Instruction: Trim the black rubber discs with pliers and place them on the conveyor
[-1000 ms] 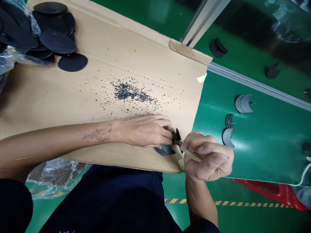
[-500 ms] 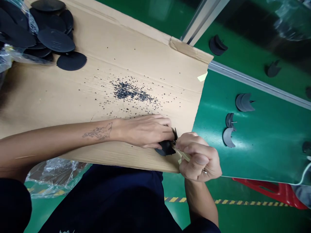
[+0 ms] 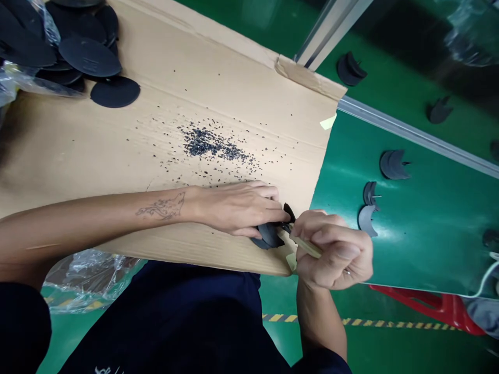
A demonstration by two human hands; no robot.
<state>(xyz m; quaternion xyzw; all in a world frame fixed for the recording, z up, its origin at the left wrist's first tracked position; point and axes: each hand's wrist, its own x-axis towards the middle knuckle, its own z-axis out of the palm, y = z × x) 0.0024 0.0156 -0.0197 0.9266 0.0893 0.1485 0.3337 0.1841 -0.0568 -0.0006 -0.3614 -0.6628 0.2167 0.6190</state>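
My left hand (image 3: 237, 209) pinches a small black plastic part (image 3: 271, 235) near the front right corner of a cardboard sheet (image 3: 117, 150). My right hand (image 3: 335, 252) is closed around a thin tan-handled tool (image 3: 306, 246), its tip touching the part. A scatter of black shavings (image 3: 212, 148) lies on the cardboard just beyond my left hand.
A heap of black plastic discs (image 3: 74, 52) partly in a clear bag sits at the cardboard's far left. Several curved grey and black pieces (image 3: 392, 165) lie on the green belt (image 3: 429, 228) to the right. A metal rail (image 3: 421, 137) crosses it. A red object (image 3: 429, 306) sits below.
My right hand drew in against the part, then pulled back slightly right. The part turned a little in my left fingers. The view shifted slightly.
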